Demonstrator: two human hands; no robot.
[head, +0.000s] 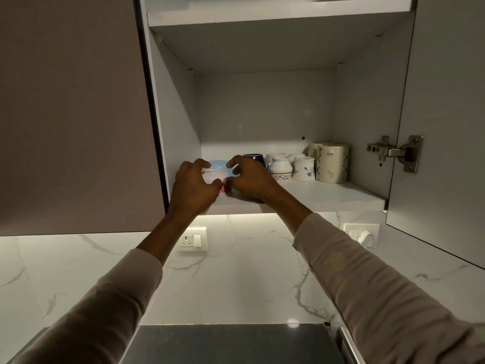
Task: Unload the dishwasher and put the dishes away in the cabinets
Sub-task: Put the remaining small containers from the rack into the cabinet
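Note:
A small white container with a pale blue lid (217, 169) sits at the left front of the bottom shelf (328, 195) of an open wall cabinet. My left hand (193, 186) grips its left side with curled fingers. My right hand (249, 179) grips its right side, fingers hooked over the lid. A bit of red shows at the container's base between my thumbs. Most of the container is hidden behind my hands.
To the right on the same shelf stand a dark blue cup (254, 158), several white patterned cups (291, 168) and a tall cream holder (332, 162). The open cabinet door (441, 127) hangs at the right. A closed door (73, 114) is at the left. Marble backsplash with sockets (193, 239) lies below.

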